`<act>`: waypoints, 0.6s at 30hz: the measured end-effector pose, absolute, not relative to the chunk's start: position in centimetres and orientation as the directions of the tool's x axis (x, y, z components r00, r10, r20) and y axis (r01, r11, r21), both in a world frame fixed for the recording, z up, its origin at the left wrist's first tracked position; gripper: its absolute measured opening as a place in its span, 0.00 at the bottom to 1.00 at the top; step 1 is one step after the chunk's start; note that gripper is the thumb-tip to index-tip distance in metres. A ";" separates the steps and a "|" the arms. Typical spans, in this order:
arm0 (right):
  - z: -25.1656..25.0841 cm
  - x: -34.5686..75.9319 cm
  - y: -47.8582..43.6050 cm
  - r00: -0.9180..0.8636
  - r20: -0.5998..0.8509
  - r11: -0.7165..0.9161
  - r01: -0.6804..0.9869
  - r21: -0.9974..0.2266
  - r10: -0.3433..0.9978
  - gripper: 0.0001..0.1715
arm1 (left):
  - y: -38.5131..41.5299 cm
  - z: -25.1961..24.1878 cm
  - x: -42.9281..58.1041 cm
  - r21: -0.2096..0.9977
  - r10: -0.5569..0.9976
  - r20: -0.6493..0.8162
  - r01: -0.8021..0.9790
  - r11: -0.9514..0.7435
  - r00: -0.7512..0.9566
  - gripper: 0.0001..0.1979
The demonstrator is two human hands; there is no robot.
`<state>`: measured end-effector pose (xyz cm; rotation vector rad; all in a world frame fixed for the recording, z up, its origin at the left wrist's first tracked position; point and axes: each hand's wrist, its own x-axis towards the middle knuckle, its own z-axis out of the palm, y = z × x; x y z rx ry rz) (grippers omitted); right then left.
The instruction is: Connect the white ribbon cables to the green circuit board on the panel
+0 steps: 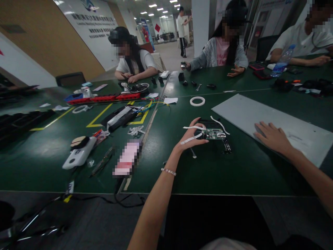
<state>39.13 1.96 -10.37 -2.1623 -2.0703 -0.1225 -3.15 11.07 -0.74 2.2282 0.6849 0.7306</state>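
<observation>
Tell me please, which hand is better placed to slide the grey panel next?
Probably the right hand: it appears to rest on the grey panel, while the left hand is occupied holding the circuit board.

Looks forward and down from the wearer's head, close over the bare left hand (189, 144) and bare right hand (274, 139), across a flat dark-green table (249, 175).

Here's the circuit board (213, 134) in the left grip (191, 137), front and centre over the surface (187, 177), and just behind it lies the tape roll (197, 104), with a wrench (198, 87) farther back. To the right, the panel (299, 128), right grip (274, 139) resting on top, bottle (282, 64) beyond it. Over left, the phone (128, 158), and left again, the handheld device (80, 156).
</observation>
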 end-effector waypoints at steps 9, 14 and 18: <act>-8.5 33.3 2.4 -0.151 0.100 0.156 0.987 -0.045 0.983 0.37 | 10.9 0.2 -3.6 0.779 0.697 0.304 0.252 -0.574 0.649 0.28; -7.8 31.2 2.1 -0.262 0.094 0.269 0.960 -0.077 0.960 0.37 | 10.9 0.5 -3.7 0.808 0.707 0.307 0.217 -0.547 0.637 0.28; -6.8 29.8 1.4 -0.348 0.068 0.355 0.920 -0.170 0.935 0.36 | 10.9 0.7 -3.7 0.813 0.704 0.318 0.200 -0.547 0.635 0.28</act>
